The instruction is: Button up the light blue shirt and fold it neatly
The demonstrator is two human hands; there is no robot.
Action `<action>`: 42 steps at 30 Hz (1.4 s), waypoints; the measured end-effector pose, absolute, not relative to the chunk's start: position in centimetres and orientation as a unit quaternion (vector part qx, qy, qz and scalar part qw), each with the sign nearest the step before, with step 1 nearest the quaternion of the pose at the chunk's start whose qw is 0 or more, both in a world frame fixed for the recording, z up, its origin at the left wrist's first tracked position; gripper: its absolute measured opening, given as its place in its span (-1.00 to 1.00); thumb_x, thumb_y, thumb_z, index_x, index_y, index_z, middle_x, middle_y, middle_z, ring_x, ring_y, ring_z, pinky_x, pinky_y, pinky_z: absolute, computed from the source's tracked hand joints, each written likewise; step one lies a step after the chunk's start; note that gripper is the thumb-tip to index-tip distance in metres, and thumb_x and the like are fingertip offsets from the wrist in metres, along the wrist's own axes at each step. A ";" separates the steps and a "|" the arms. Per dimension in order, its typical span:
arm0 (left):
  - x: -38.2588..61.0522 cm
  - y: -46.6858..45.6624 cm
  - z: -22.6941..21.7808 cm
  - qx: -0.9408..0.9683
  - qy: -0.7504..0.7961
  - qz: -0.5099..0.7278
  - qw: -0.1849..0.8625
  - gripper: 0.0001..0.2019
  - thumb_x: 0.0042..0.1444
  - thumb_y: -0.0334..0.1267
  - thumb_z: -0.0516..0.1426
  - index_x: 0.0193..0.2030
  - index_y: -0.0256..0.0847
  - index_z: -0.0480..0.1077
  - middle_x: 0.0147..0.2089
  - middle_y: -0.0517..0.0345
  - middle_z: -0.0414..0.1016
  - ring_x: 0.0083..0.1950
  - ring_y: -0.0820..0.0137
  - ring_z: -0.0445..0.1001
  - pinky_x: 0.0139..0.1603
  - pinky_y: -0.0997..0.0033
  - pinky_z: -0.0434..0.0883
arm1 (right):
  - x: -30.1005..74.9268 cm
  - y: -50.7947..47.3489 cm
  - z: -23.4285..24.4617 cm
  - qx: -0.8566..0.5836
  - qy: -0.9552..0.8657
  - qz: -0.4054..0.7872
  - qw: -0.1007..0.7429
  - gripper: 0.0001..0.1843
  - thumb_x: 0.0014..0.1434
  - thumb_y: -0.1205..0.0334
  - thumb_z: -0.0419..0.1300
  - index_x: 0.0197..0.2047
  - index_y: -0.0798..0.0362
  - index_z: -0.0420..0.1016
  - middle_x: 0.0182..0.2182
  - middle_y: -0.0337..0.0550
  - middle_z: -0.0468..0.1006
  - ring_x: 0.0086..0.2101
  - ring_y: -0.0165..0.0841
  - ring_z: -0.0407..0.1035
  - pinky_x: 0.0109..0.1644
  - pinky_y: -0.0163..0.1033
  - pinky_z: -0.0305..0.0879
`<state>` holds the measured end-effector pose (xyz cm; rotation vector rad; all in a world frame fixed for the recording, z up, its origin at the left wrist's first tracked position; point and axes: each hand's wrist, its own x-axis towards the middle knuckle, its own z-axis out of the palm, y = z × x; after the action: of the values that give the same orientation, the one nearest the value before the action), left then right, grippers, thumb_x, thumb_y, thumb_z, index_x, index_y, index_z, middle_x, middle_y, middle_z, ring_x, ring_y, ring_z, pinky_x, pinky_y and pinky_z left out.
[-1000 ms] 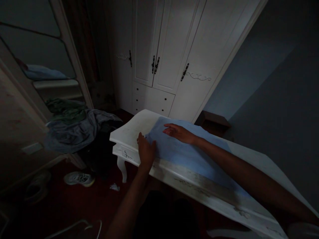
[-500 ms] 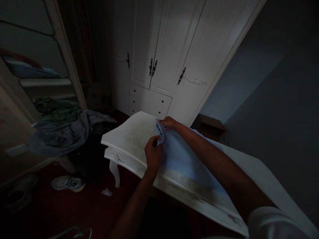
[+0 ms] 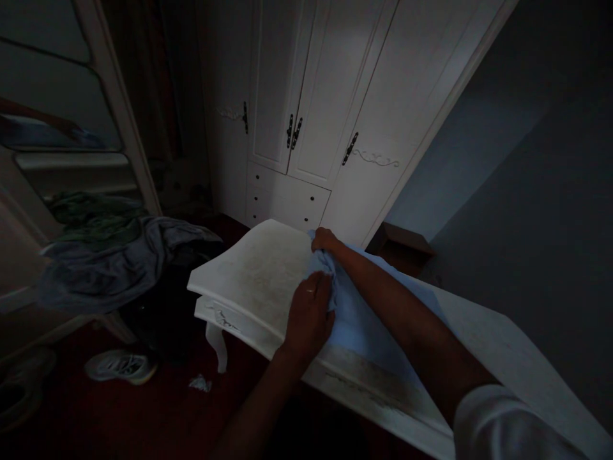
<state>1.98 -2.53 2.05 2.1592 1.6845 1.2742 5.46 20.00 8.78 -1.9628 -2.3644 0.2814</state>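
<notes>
A light blue cloth (image 3: 357, 319) lies spread along the white table, its left end bunched up between my hands. My left hand (image 3: 309, 316) is closed on the near part of that bunched end, a ring showing on one finger. At the far corner of the same end, my right hand (image 3: 325, 240) grips the fabric, its forearm reaching across over the cloth. The fingertips of both hands are partly hidden in the folds. Whether the cloth is a garment I cannot tell.
The white table (image 3: 253, 268) has a stained top and curved legs. Behind it stands a white wardrobe (image 3: 330, 96). To the left are a heap of clothes (image 3: 115, 262), a mirror frame (image 3: 108, 96) and a sneaker (image 3: 119, 366) on the red floor. A brown box (image 3: 407, 241) sits behind the table.
The cloth's left end has been drawn a little to the right and gathered more. My left hand has moved right and turned, its back now showing; my right hand has shifted slightly.
</notes>
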 end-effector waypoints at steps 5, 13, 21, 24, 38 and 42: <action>2.0 -1.1 1.9 0.740 0.561 0.357 0.096 -0.34 -0.06 -0.54 0.09 0.27 -0.25 0.28 0.36 -0.15 0.24 0.37 0.16 0.22 0.36 0.06 0.25 | 7.7 19.6 10.8 -0.617 -0.784 0.072 0.010 -0.50 -0.16 0.47 0.41 -0.06 0.32 0.54 -0.04 0.35 0.55 0.00 0.03 0.47 -0.04 -0.15 0.47; 8.0 -2.2 6.8 0.780 0.469 0.395 0.127 -0.25 -0.07 -0.55 -0.02 0.36 -0.24 0.16 0.39 0.00 0.22 0.42 0.28 0.15 0.42 0.11 0.16 | 16.3 18.6 14.5 -0.642 -0.762 0.070 0.041 -0.56 -0.10 0.42 0.38 -0.07 0.29 0.54 -0.07 0.29 0.57 -0.01 0.00 0.47 -0.12 -0.25 0.42; 15.8 -3.8 8.2 0.855 0.428 0.281 0.081 -0.49 0.34 -0.16 -0.10 0.39 -0.21 0.09 0.45 -0.14 0.07 0.46 0.05 0.00 0.39 -0.16 0.06 | 27.3 15.3 16.2 -0.693 -0.703 0.125 0.102 -0.71 -0.02 0.36 0.36 -0.17 0.23 0.59 -0.19 0.17 0.62 -0.19 -0.11 0.52 -0.25 -0.27 0.40; 18.6 -4.3 7.7 0.880 0.408 0.235 0.055 -0.46 0.36 -0.07 -0.13 0.41 -0.19 0.05 0.46 -0.19 0.02 0.47 -0.01 -0.04 0.37 -0.22 0.04 | 30.7 14.1 15.6 -0.705 -0.679 0.156 0.133 -0.75 -0.07 0.42 0.38 -0.25 0.26 0.59 -0.27 0.15 0.62 -0.23 -0.12 0.51 -0.28 -0.27 0.40; 26.5 -5.1 4.8 0.925 0.351 0.142 0.001 -0.43 0.33 -0.06 -0.09 0.39 -0.31 0.10 0.41 -0.33 0.11 0.46 -0.04 -0.03 0.35 -0.30 0.01 | 41.8 11.4 9.4 -0.735 -0.564 0.277 0.253 -0.71 -0.10 0.33 0.45 -0.29 0.27 0.57 -0.48 -0.08 0.58 -0.46 -0.35 0.45 -0.40 -0.34 0.35; 27.3 -5.2 3.4 0.927 0.347 0.143 -0.007 -0.42 0.31 -0.02 -0.06 0.39 -0.25 0.11 0.41 -0.28 0.13 0.46 -0.05 -0.03 0.36 -0.33 -0.04 | 43.1 11.3 7.9 -0.742 -0.552 0.271 0.266 -0.67 -0.14 0.28 0.48 -0.29 0.26 0.59 -0.48 -0.07 0.58 -0.42 -0.32 0.46 -0.40 -0.36 0.34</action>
<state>27.30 -5.15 3.40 2.9241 1.0962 0.4528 43.07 11.25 7.91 -2.0044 -1.4894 0.7323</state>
